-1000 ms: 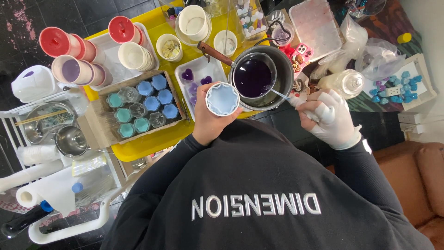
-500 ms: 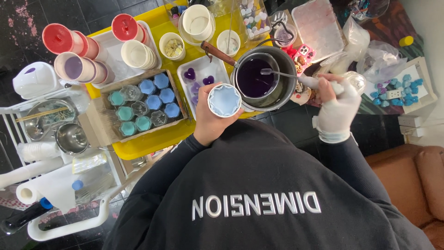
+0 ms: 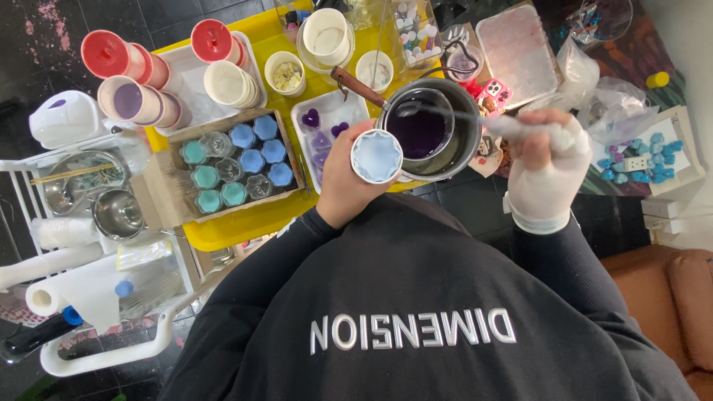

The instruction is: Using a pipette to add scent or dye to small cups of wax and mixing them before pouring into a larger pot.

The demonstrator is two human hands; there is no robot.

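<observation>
Your left hand [image 3: 343,184] is bare and wrapped around a small white cup [image 3: 376,156] with a scalloped rim and a pale blue filling; you hold it upright just in front of the metal pot [image 3: 466,141], its rim touching or overlapping the pot's near edge in this view. Your right hand [image 3: 548,169] wears a white glove and is closed around the handle end of a long spoon [image 3: 453,114] — the spoon reaches leftward over the pot, its bowl above the dark purple liquid [image 3: 417,132] inside. Whether the bowl dips into the liquid you cannot tell from here.

The pot has a brown wooden handle [image 3: 358,86] pointing up and to the left, and it sits at the right edge of a yellow tray [image 3: 245,223]. Just left of the pot lies a white mould [image 3: 325,126] with purple heart shapes. Further left, a shallow box [image 3: 223,167] holds small jars filled blue and teal, some clear. Behind it lie red-topped and purple-topped cups [image 3: 134,100] on their sides — well apart from both of your hands.
</observation>
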